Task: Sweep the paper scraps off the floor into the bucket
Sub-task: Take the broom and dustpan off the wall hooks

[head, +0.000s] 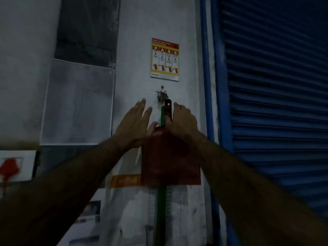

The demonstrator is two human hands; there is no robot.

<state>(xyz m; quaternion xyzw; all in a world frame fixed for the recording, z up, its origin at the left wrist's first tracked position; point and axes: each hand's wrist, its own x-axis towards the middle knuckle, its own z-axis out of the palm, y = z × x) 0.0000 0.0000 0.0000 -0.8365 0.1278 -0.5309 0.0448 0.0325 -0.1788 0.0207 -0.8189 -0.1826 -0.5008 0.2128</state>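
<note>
The right hand [182, 121] gripped the red dustpan [170, 160] handle at the wall hook [161, 96]; the left hand [134, 125] hovered open. Best lift straight up, steadying the green broomstick [161, 206].

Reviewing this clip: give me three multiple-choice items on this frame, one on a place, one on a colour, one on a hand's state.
1. The fire extinguisher poster hangs
A. above the hook
B. on the shutter
C. below the dustpan

2. The roller shutter is
A. green
B. blue
C. white

3. The left hand is
A. gripping the handle
B. in a fist
C. open, fingers straight

Answers: 1 A, it sits over the hook; 2 B, its slats are blue; 3 C, only the right hand holds the red dustpan handle.
</note>
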